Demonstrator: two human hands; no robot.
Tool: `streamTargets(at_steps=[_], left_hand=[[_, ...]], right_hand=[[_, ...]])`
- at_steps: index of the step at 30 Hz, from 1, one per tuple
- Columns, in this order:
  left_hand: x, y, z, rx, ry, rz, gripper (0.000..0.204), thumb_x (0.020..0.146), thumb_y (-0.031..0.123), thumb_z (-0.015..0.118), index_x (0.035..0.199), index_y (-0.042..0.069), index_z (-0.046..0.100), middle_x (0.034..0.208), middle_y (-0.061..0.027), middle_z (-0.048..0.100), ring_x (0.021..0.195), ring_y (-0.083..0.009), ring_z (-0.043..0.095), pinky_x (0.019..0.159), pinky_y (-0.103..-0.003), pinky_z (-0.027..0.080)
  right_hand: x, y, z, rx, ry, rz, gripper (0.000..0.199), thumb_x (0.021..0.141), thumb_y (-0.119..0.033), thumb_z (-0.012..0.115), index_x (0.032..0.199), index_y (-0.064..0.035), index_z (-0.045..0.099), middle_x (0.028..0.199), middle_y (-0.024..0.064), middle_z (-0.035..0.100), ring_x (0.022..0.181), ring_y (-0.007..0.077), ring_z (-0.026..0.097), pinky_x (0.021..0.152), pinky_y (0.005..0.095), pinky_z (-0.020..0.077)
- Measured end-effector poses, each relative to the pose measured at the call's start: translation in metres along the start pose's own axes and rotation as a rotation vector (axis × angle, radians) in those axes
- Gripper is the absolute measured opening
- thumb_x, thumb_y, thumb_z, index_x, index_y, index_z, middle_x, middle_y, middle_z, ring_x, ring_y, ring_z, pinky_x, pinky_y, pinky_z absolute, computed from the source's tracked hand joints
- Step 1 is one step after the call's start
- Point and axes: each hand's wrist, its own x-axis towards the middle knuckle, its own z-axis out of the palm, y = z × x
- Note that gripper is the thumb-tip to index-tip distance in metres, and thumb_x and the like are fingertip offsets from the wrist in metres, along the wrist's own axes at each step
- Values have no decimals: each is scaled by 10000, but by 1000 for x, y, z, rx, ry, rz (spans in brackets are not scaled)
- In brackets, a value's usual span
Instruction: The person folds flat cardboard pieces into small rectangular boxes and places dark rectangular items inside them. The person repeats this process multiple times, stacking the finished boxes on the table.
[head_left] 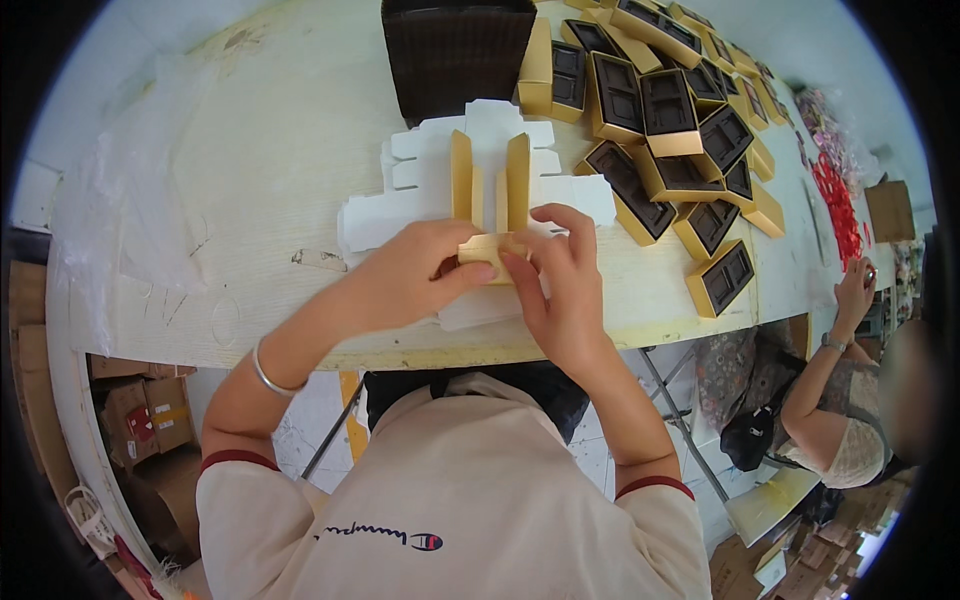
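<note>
A partly folded gold cardboard box [518, 182] lies in front of me, its two long side walls standing up and its white inside showing between them. At the box's near end, my left hand [415, 272] pinches the folded end flap, thumb along it. My right hand [565, 285] grips the same end from the other side, thumb and fingers bent on the flap. Under the box spreads a stack of flat white box blanks [375, 220] with notched tabs. Some fingertips are hidden behind the flap.
Gold boxes [670, 115] with black inserts are heaped at the right of the table [230, 240]. A dark brown carton [455, 60] stands behind the blanks. Clear plastic film [140, 190] lies at left, red ribbon [835, 205] at far right. Another person's hand [855, 290] is near it.
</note>
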Motion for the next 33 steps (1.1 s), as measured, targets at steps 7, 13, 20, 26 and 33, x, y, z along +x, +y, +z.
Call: streamTargets(at_steps=[7,13,20,26,33], left_hand=[[-12,-3,39,296,504,386,206,800,88,711,960,29,595,1108,-101,522,713,-212,599,588,-324,486],[-11,-14,40,498,456,382,108,759,63,672,848,42,615,867,-61,566,748,-240,596,606,-352,483],[-19,-4,-12,578,252,581,39,733,62,672,759,67,643,823,-21,623,856,-229,600,708,-327,488],[-24,5,-41,1142,488,629,339,700,131,713,1034,131,650,1335,-78,520,984,-276,550,909,-431,420],[-31,-8,32,742,464,519,367,690,164,749,1038,97,652,1232,-93,563,849,-243,591,769,-373,481]], right_hand=[[-7,7,-12,-492,-91,-461,218,687,-105,708,879,-34,631,966,78,561,748,201,506,660,310,378],[14,5,-20,-289,-510,-255,246,690,-53,698,932,-46,649,832,33,567,752,212,514,655,324,371],[45,20,-60,-264,-276,-256,254,732,-107,723,975,-64,664,1141,103,600,902,289,535,843,365,417],[43,30,-60,-568,-241,-576,160,699,-148,722,734,-71,586,689,28,487,735,219,502,709,347,389],[8,-29,-40,-235,-430,-364,287,701,-77,716,974,-36,641,788,57,555,726,242,528,670,346,376]])
